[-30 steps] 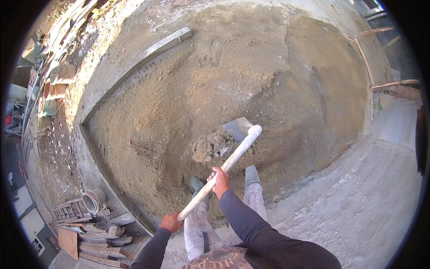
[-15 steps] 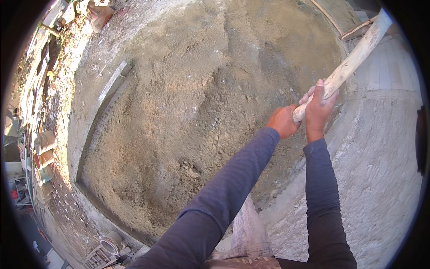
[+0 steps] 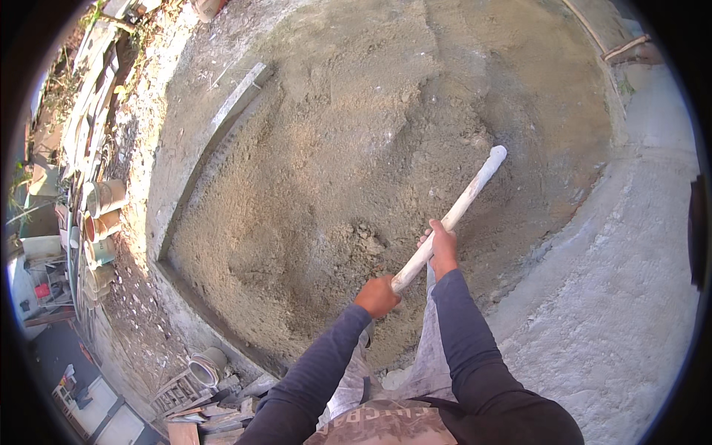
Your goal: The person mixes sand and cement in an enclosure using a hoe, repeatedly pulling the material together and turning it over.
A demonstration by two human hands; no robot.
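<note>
we see both hands closed on a pale handle [image 3: 473, 191] over the soil [image 3: 319, 185].
we find the left hand [image 3: 377, 297] wrapped around the near end, its fingers curled tight, and the right hand [image 3: 443, 248] clasped farther up, fingers bent around the wood, thumb toward the far end. the handle slants away from us to the right, its whitened tip above the soil in our view; we cannot tell whether it touches. a curb [image 3: 158, 248] edges the soil at our left, with a pail [image 3: 208, 368] just outside it near the boards [image 3: 222, 424]; rough concrete [image 3: 593, 326] spreads at our right.
</note>
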